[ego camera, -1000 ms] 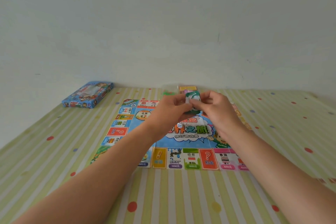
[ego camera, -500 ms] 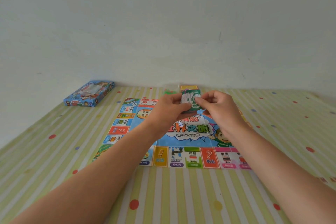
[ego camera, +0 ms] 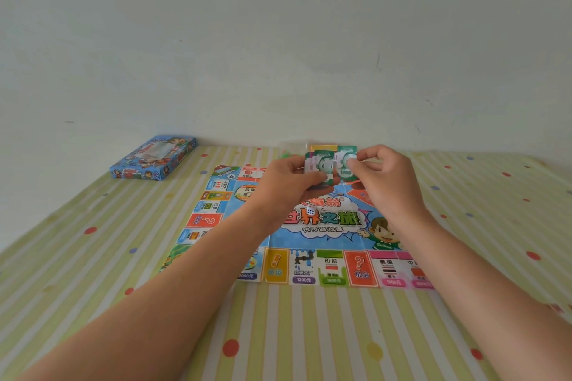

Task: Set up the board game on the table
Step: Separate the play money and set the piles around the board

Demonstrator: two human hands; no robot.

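Two hands: the left hand (ego camera: 288, 184) and the right hand (ego camera: 387, 182) are raised side by side over the far half of the game board (ego camera: 328, 226).
Left hand: it grips the stack of play money (ego camera: 318, 164), thumb across the front and fingers curled behind.
Right hand: thumb and forefinger pinch a single green note (ego camera: 345, 164) at its right edge.
Change: half a second ago the notes made one bundle shared by both hands. Now the green note has come off to the right and stands just beside the stack. I cannot tell whether their edges still touch.
Meaning: dealing or sorting the money has likely begun, one note at a time, and most of the stack is still to go.
Game board: it lies unfolded and flat on the striped table (ego camera: 278, 334), as before.
Die: the white die (ego camera: 311, 210) sits on the board's middle, below the left hand, unmoved.
Far edge of the board: a yellow card pile (ego camera: 323, 148) lies there, partly hidden behind the notes.
Box: the blue game box (ego camera: 153, 158) rests well off the board's far left corner.
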